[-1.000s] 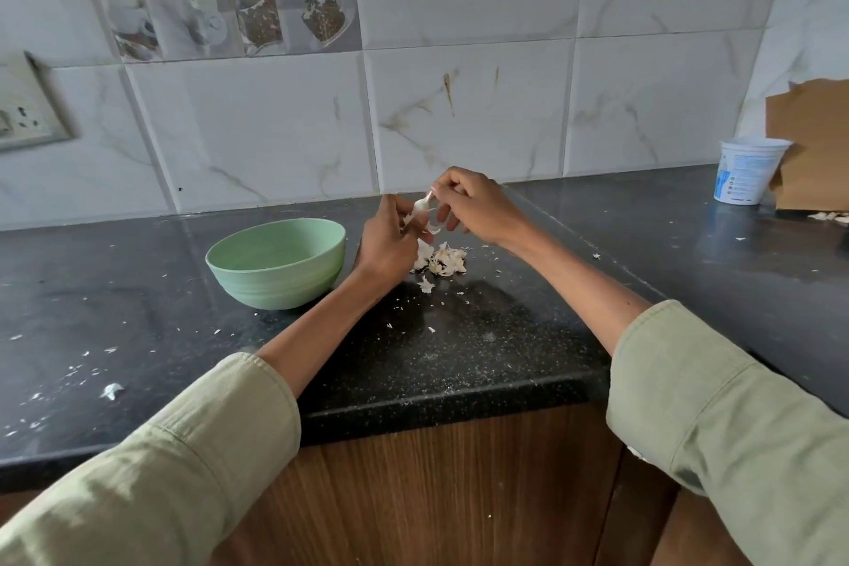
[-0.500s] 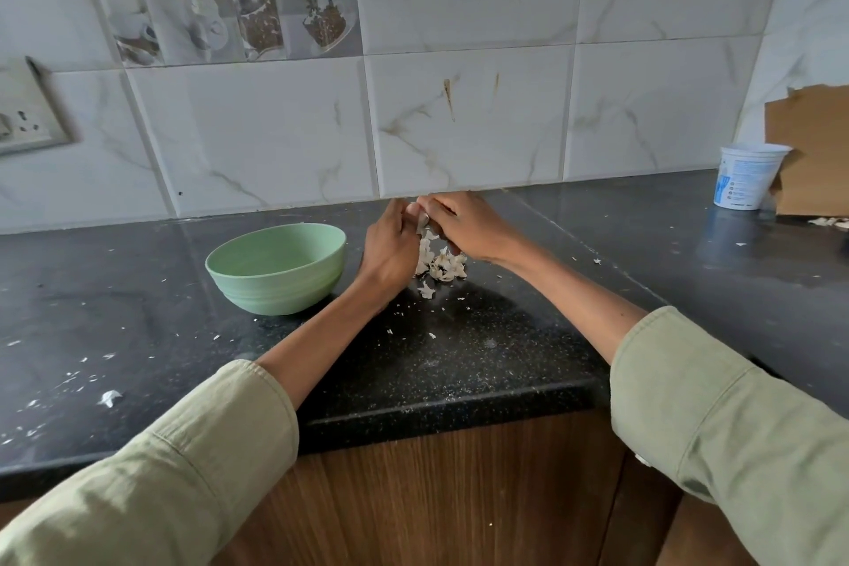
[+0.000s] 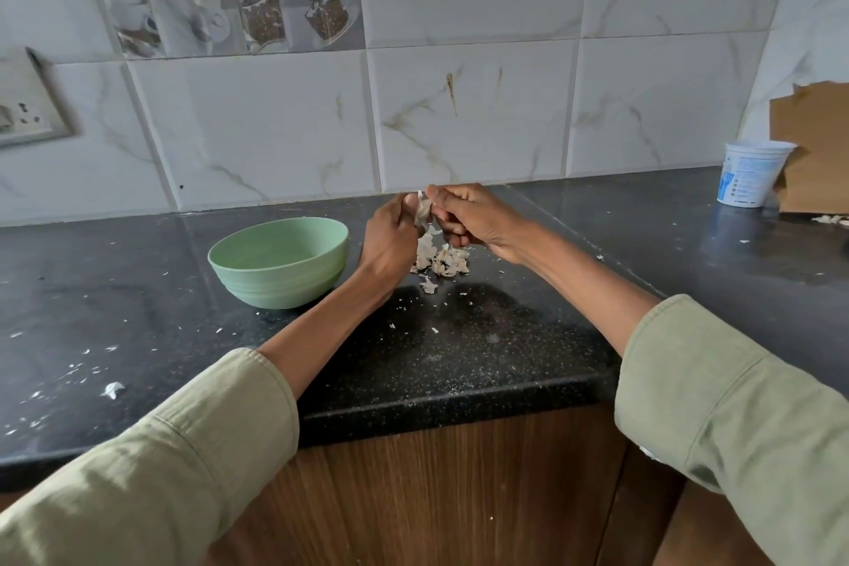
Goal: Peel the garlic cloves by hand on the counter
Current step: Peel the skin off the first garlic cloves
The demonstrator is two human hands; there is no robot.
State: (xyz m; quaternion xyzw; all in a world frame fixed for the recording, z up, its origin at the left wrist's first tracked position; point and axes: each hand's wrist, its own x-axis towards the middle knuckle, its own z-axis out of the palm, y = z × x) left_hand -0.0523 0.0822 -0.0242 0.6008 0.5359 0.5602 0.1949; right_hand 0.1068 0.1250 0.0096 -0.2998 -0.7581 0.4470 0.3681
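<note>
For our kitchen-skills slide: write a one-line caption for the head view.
Both hands, left and right, pinch a garlic clove above a pile of skins beside a green bowl.

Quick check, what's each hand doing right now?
Left hand: pinches the garlic clove.
Right hand: pinches the same clove's skin.

I counted two hands, the left hand [image 3: 390, 239] and the right hand [image 3: 473, 216], with one garlic clove [image 3: 421, 211] between them. On the bench [image 3: 505, 335] I saw one green bowl [image 3: 280, 262], one heap of garlic skins [image 3: 441, 260], one white tub [image 3: 753, 172] and one cardboard sheet [image 3: 813, 147].
</note>
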